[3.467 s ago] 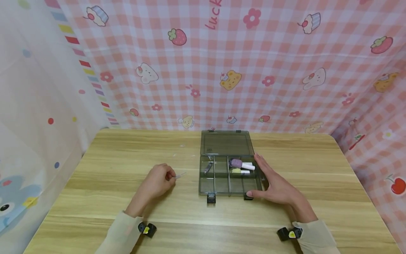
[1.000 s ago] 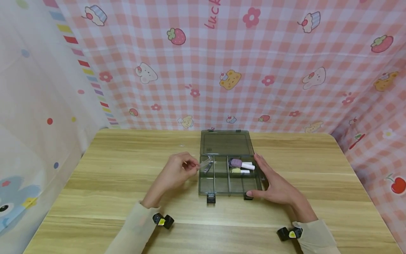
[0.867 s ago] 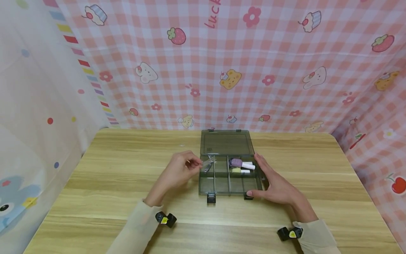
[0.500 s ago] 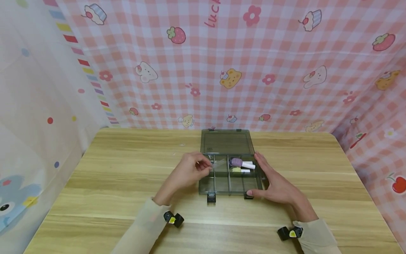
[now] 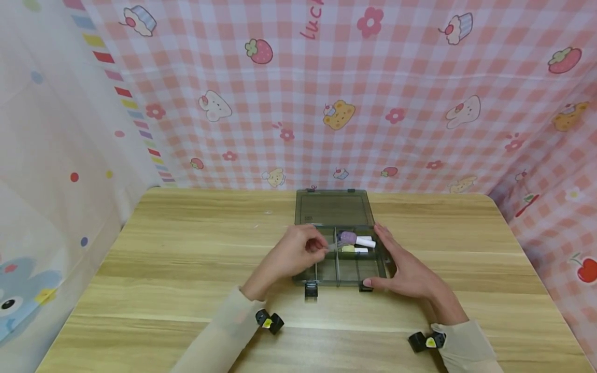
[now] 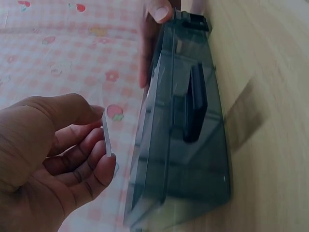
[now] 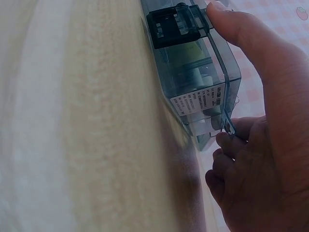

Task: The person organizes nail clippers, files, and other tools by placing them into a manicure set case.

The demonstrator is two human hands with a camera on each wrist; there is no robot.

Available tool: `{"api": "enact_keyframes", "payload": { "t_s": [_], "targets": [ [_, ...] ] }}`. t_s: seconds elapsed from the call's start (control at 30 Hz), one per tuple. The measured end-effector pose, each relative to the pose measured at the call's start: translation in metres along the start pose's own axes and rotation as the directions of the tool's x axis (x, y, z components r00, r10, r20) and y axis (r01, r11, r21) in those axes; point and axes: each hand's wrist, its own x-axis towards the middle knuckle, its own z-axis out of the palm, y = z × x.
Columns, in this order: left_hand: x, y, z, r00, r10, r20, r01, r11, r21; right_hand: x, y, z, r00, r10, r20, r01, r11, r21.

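Pinching a small clear plastic strip (image 6: 107, 135) between thumb and fingertips, my left hand (image 5: 298, 254) hovers over the middle of the smoky grey compartment box (image 5: 373, 274), which sits lid-open on the wooden desk (image 5: 163, 290). I can't tell exactly what the strip is; in the left wrist view it reads as a thin translucent sliver, upright in the pinch, just beside the box's near-left wall. From the head view it points toward the box's rear right compartment.

My right hand (image 5: 403, 272) braces the box's right side, fingers laid straight along the wall and the thumb at its front corner by the right latch (image 7: 176, 24). Its grip is a steadying press, not a curl round anything.

Inside the box, the rear right compartment already holds a purple-capped white tube (image 5: 352, 239) and a small yellowish piece (image 5: 347, 249) with a white stick beside it. The front compartments look bare from the head view. The open lid (image 5: 332, 210) lies flat behind the box.

I judge the work partly done: some items are stowed, the strip is over the box but not yet released, and the lid and both latches remain unfastened.
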Motion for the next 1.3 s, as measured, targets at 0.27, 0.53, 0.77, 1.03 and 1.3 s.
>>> {"api": "enact_keyframes", "payload": {
  "t_s": [0.27,0.53,0.77,1.03,1.3],
  "targets": [
    [0.009,0.008,0.008,0.999,0.031,0.033,-0.031,0.999,0.019,0.001,0.0,0.0,1.0,0.004,0.006,-0.004,1.0,0.021],
    [0.019,0.017,0.018,0.994,0.057,0.092,-0.061,0.997,0.048,0.0,0.0,-0.001,1.0,-0.003,0.003,0.003,0.999,0.036],
    [0.027,0.026,0.028,0.987,0.069,0.143,-0.08,0.994,0.069,-0.001,0.0,-0.001,1.0,-0.006,0.0,0.006,0.999,0.042],
    [0.032,0.032,0.039,0.985,0.077,0.156,-0.089,0.993,0.073,-0.002,0.001,-0.001,1.0,-0.007,0.002,0.007,0.999,0.05],
    [0.032,0.032,0.043,0.989,0.083,0.126,-0.088,0.995,0.037,-0.002,0.001,-0.001,1.0,-0.015,0.004,0.014,0.998,0.054]
  ]
}}
